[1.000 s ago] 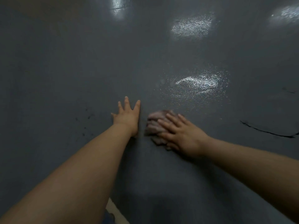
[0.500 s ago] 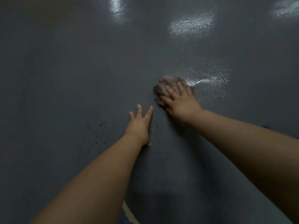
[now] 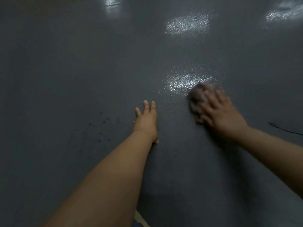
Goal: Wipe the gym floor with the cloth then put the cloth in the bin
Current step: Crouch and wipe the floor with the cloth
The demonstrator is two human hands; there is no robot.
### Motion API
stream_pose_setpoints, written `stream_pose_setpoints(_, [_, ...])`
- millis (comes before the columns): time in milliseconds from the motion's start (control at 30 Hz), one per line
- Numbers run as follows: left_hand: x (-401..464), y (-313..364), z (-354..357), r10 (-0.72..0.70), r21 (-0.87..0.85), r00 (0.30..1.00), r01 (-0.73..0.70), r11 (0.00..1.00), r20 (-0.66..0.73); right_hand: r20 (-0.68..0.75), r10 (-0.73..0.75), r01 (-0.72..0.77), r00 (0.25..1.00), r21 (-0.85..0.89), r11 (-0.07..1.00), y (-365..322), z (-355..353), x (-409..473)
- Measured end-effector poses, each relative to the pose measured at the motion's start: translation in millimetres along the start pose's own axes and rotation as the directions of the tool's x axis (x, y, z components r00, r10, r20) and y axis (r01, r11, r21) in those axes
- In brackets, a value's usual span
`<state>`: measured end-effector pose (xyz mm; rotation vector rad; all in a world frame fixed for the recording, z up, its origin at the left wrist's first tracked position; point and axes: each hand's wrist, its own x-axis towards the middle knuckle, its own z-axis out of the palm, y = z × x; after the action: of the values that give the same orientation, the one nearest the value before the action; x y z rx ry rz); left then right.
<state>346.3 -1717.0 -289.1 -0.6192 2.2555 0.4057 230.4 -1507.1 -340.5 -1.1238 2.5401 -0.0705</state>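
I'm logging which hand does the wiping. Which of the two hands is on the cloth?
The right hand: it presses the crumpled greyish-pink cloth onto the dark grey floor. The left hand rests flat on bare floor.

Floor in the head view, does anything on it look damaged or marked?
Yes. A thin dark line like a crack or scuff runs across the grey floor to the right of the right hand, and dark specks lie left of the left hand. The cloth is blurred.
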Motion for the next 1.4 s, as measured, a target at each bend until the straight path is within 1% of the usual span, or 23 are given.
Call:
stream_pose_setpoints(33, [0.5,-0.4,0.1,0.001,0.002,1.0,-0.001,1.0,0.003,-0.035,0.112,-0.11,0.993,0.041,0.993,1.1,-6.9,10.8])
stream_pose_setpoints(67, [0.3,-0.5,-0.7,0.003,0.007,1.0,-0.003,1.0,0.005,-0.033,0.232,-0.228,0.972,0.108,0.968,-2.4,-10.2,18.9])
stream_pose_setpoints(133, [1.1,-1.1,-1.1,0.016,0.028,1.0,-0.016,0.999,0.004,-0.033,0.41,-0.396,0.911,0.2,0.896,-22.7,-9.9,28.5])
stream_pose_setpoints(200, [2.0,-3.3,-0.5,0.031,0.051,1.0,-0.031,0.998,-0.002,-0.048,0.483,-0.457,0.874,0.26,0.851,-54.6,-5.8,30.2])
stream_pose_setpoints(233, [2.3,-4.9,-0.5,0.042,0.06,0.999,-0.041,0.997,-0.007,-0.024,0.485,-0.46,0.874,0.278,0.843,-71.2,-1.6,28.1])
stream_pose_setpoints(300, [2.0,-8.5,-0.8,0.07,0.08,0.997,-0.068,0.994,-0.02,-0.002,0.433,-0.415,0.902,0.279,0.866,-102.0,9.9,16.3])
stream_pose_setpoints(367, [-0.1,-13.1,-0.5,0.099,0.09,0.995,-0.096,0.991,-0.029,-0.085,0.311,-0.285,0.947,0.228,0.931,-131.5,25.2,-5.6])
stream_pose_setpoints(400, [-1.1,-15.9,0.1,0.111,0.077,0.993,-0.109,0.991,-0.028,-0.099,0.25,-0.226,0.963,0.207,0.952,-145.1,33.0,-18.6])
stream_pose_setpoints(467, [-3.0,-22.7,1.9,0.137,0.022,0.99,-0.137,0.99,-0.029,-0.072,0.135,-0.121,0.988,0.177,0.977,-166.8,45.5,-42.5])
stream_pose_setpoints(567, [-11.8,-36.1,8.4,0.2,-0.019,0.979,-0.201,0.979,-0.037,-0.021,-0.004,0.007,1.0,0.129,0.992,-170.0,52.0,-59.2])
stream_pose_setpoints(667, [-25.2,-54.4,18.4,0.21,0.006,0.972,-0.21,0.978,-0.107,0.042,-0.155,0.153,0.987,0.058,0.987,-146.8,42.6,-52.1])
stream_pose_setpoints(733, [-34.1,-70.6,22.2,0.172,0.034,0.969,-0.169,0.985,-0.179,0.089,-0.168,0.167,0.982,0.017,0.986,-127.4,31.8,-39.6])
stream_pose_setpoints(767, [-38.2,-79.4,23.4,0.129,0.025,0.968,-0.127,0.992,-0.213,0.097,-0.149,0.149,0.984,0.01,0.989,-121.9,25.0,-34.5])
stream_pose_setpoints(833, [-44.7,-97.0,25.4,0.008,-0.016,0.962,-0.012,1.0,-0.274,0.075,-0.069,0.071,0.995,-0.034,0.997,-116.7,14.0,-23.5])
stream_pose_setpoints(867, [-46.6,-104.9,25.8,-0.06,-0.024,0.957,0.056,0.998,-0.282,0.077,-0.028,0.031,0.997,-0.039,0.999,-114.4,12.4,-18.5])
stream_pose_setpoints(933, [-48.8,-118.4,26.8,-0.203,-0.029,0.953,0.201,0.979,-0.225,0.124,0.032,-0.033,0.992,0.006,0.999,-114.0,9.7,-9.6])
stream_pose_setpoints(1000, [-50.0,-127.4,27.2,-0.333,-0.114,0.936,0.321,0.94,-0.118,0.111,0.084,-0.091,0.99,0.06,0.994,-121.4,7.4,-0.9])
stream_pose_setpoints(1033, [-48.8,-130.6,26.9,-0.368,-0.17,0.926,0.351,0.921,-0.08,0.106,0.112,-0.121,0.988,0.085,0.989,-127.4,7.6,5.5])
stream_pose_setpoints(1067, [-47.9,-131.7,26.4,-0.377,-0.205,0.924,0.357,0.911,-0.066,0.112,0.146,-0.158,0.983,0.104,0.982,-134.7,4.8,12.1])
stream_pose_setpoints(1133, [-44.4,-134.9,26.8,-0.363,-0.225,0.928,0.337,0.914,-0.084,0.124,0.182,-0.198,0.975,0.127,0.972,-153.0,2.9,29.2])
stream_pose_setpoints(1200, [-43.7,-138.8,28.8,-0.347,-0.226,0.931,0.316,0.921,-0.11,0.122,0.167,-0.183,0.978,0.13,0.974,-174.8,-0.8,44.9])
stream_pose_setpoints(1300, [-46.0,-145.9,33.9,-0.309,-0.203,0.937,0.275,0.94,-0.16,0.16,0.031,-0.048,0.987,0.105,0.993,-207.9,4.7,50.5])
stream_pose_setpoints(1400, [-47.8,-160.8,38.1,-0.249,-0.194,0.943,0.208,0.959,-0.221,0.169,-0.188,0.171,0.968,0.106,0.98,-238.5,25.5,26.7])
